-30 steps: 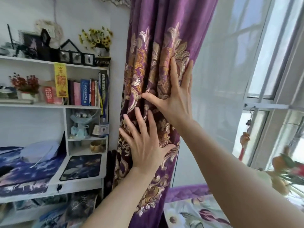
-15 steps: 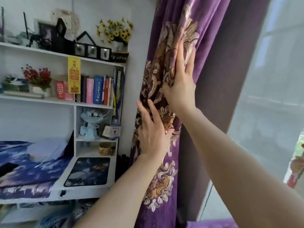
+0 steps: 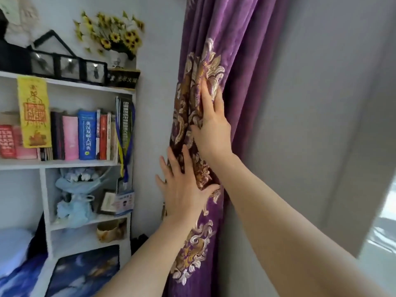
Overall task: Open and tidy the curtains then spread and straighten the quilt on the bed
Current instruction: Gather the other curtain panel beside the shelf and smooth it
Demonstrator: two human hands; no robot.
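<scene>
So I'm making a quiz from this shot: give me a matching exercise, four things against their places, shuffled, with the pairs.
Things:
1. sunflowers
2. blue book
3. left hand
4. right hand

Places:
A. flat on the purple curtain, the upper of the two
B. top of the white shelf unit
C. among the upright books on a shelf
D. at the curtain's left edge, nearer the wall

Pairs: 1-B, 2-C, 3-D, 4-A

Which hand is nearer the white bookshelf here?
Left. The left hand presses the purple curtain's left edge, lower down, closest to the white bookshelf. The right hand lies flat higher up and further right on the curtain.
</scene>
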